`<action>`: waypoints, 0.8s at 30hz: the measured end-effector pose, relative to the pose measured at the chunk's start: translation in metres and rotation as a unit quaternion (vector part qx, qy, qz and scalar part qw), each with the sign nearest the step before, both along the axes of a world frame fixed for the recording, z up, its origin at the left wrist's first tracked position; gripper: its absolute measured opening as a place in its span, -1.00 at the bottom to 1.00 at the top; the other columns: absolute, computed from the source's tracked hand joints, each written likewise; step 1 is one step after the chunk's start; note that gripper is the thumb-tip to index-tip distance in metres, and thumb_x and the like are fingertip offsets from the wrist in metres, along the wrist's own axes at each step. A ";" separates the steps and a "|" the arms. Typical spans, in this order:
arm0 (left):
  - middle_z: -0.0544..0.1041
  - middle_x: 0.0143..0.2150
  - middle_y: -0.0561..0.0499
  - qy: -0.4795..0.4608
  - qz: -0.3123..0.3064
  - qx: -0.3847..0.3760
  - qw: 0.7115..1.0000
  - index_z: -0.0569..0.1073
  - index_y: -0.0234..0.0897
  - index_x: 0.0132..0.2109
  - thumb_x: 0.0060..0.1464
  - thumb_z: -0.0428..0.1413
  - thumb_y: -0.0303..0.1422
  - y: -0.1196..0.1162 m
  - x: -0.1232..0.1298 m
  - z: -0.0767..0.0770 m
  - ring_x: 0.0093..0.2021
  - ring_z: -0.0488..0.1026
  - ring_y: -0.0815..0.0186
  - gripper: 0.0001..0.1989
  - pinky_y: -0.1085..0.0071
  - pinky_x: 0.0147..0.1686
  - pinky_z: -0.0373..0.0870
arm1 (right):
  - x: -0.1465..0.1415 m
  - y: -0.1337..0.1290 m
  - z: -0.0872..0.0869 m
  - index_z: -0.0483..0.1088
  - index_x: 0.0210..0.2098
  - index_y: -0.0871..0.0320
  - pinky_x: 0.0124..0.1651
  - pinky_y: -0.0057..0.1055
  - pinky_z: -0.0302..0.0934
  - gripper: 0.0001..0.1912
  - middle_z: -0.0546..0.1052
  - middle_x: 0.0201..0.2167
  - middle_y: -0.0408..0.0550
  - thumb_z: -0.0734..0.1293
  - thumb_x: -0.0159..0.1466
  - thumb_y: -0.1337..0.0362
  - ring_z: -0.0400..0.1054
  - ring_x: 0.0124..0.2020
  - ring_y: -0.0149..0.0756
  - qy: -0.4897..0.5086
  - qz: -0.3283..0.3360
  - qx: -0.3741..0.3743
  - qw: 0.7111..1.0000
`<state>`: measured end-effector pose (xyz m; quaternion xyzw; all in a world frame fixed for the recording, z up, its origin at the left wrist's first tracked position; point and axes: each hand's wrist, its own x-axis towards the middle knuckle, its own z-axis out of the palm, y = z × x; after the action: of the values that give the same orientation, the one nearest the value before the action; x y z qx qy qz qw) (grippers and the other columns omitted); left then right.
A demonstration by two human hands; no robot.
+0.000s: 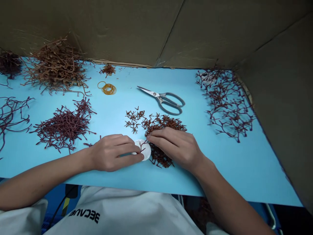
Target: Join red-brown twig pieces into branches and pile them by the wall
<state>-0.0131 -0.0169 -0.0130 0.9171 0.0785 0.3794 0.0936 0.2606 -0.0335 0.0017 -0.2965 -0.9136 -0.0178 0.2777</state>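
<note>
My left hand point(112, 153) grips the left edge of a round white disc point(144, 150), possibly a cotton pad. A small dark red twig sprig point(143, 146) lies across the disc. My right hand point(176, 148) reaches in from the right, its fingertips at the sprig and above a heap of short red twig pieces point(160, 123). Whether those fingers pinch the sprig is hidden. Just left of that heap lies a smaller group of cut sprigs point(134, 119).
Larger heaps of red-brown branching twigs point(64, 125) cover the blue board point(244, 169), with pale brown twigs point(56, 67) at the back left. Grey-handled scissors point(163, 100) and orange rubber bands point(109, 88) lie beyond my hands. Cardboard walls point(283, 98) rise behind and right.
</note>
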 end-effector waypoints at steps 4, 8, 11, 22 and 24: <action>0.73 -0.17 -0.12 0.003 0.004 0.024 1.000 0.59 -0.37 0.01 0.45 0.05 -0.47 -0.002 0.002 0.000 -0.20 0.64 0.22 -0.79 0.32 -0.35 0.57 | 0.002 -0.001 -0.001 0.55 -0.02 0.24 -0.22 -0.40 0.41 -0.83 0.71 -0.15 0.05 0.32 0.48 0.47 0.58 -0.20 -0.28 0.007 -0.002 0.001 1.000; 0.73 -0.17 -0.12 0.009 0.011 0.031 0.999 0.59 -0.38 0.02 0.45 0.05 -0.46 -0.002 0.002 0.001 -0.20 0.64 0.21 -0.79 0.32 -0.35 0.54 | 0.003 -0.001 -0.002 0.54 0.00 0.22 -0.19 -0.40 0.43 -0.82 0.71 -0.13 0.06 0.33 0.47 0.48 0.58 -0.19 -0.28 0.009 -0.009 -0.001 1.000; 0.73 -0.19 -0.14 0.003 0.005 0.042 0.999 0.60 -0.42 0.00 0.44 0.05 -0.47 -0.002 0.002 0.003 -0.22 0.64 0.21 -0.78 0.32 -0.39 0.52 | 0.002 -0.001 -0.003 0.55 0.00 0.21 -0.19 -0.41 0.44 -0.82 0.71 -0.14 0.05 0.34 0.47 0.47 0.58 -0.20 -0.30 0.010 -0.011 0.004 1.000; 0.71 -0.20 -0.16 0.019 0.004 0.077 0.997 0.61 -0.38 -0.08 0.42 0.00 -0.50 -0.007 0.006 0.010 -0.22 0.64 0.22 -0.74 0.32 -0.39 0.51 | 0.001 -0.003 -0.003 0.55 0.07 0.17 -0.21 -0.40 0.44 -0.74 0.71 -0.12 0.06 0.35 0.44 0.48 0.60 -0.19 -0.27 0.018 -0.008 0.010 1.000; 0.71 -0.19 -0.14 0.033 0.006 0.084 0.996 0.61 -0.35 -0.10 0.42 0.01 -0.49 -0.008 0.006 0.012 -0.23 0.63 0.24 -0.74 0.33 -0.39 0.51 | 0.001 -0.003 -0.004 0.53 0.09 0.14 -0.22 -0.40 0.43 -0.73 0.72 -0.12 0.05 0.35 0.45 0.48 0.60 -0.20 -0.28 0.025 -0.012 0.009 1.000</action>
<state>-0.0069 -0.0249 -0.0014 0.9332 0.0552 0.3548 0.0110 0.2615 -0.0365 -0.0018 -0.3057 -0.9026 -0.0219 0.3023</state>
